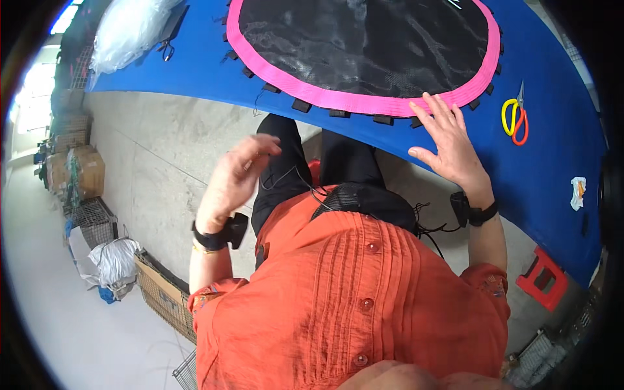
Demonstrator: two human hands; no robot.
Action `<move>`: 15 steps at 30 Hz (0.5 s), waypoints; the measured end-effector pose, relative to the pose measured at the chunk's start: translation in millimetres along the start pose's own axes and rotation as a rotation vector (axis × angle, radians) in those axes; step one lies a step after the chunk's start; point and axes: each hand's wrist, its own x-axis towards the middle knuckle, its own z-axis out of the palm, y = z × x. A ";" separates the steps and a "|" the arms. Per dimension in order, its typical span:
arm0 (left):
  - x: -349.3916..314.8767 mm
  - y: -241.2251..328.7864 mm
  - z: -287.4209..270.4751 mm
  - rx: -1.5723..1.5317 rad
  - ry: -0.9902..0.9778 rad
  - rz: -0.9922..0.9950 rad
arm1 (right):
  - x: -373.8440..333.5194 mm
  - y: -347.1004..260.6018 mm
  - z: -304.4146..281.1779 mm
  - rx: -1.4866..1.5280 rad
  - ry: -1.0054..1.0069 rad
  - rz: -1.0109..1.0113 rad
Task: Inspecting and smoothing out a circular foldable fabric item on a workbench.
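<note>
Right hand (452,146) lies flat and open, fingers spread, pressing the near rim of the mat (364,45), on its pink border (364,101) with my fingertips among the black loops (383,119). That round mat sits on the blue bench (195,65), reaching to its near edge. It looks to me like a light, floppy sheet of black mesh, soft in the middle and stiffer along the stitched border, so I judge the border or the loops the best hold; the mesh would likely just slide and wrinkle. Left hand (237,179) hangs off the bench near my body, loosely curled, and seems to pinch a thin dark thread (286,177). Scissors (515,120) lie just right of my right hand.
</note>
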 end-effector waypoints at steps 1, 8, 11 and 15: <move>-5.2 0.0 11.1 -0.005 -0.021 -0.029 | 0.0 2.8 -0.2 0.001 -0.014 -0.033; -14.3 -26.3 7.7 0.199 0.244 -0.157 | 1.9 9.9 0.5 0.023 -0.034 -0.043; -20.7 -43.0 5.3 0.210 0.278 -0.256 | -0.6 7.9 -0.7 0.028 -0.054 -0.026; -17.1 -30.6 1.4 0.098 0.102 -0.182 | -4.7 10.8 -0.5 0.018 -0.072 -0.004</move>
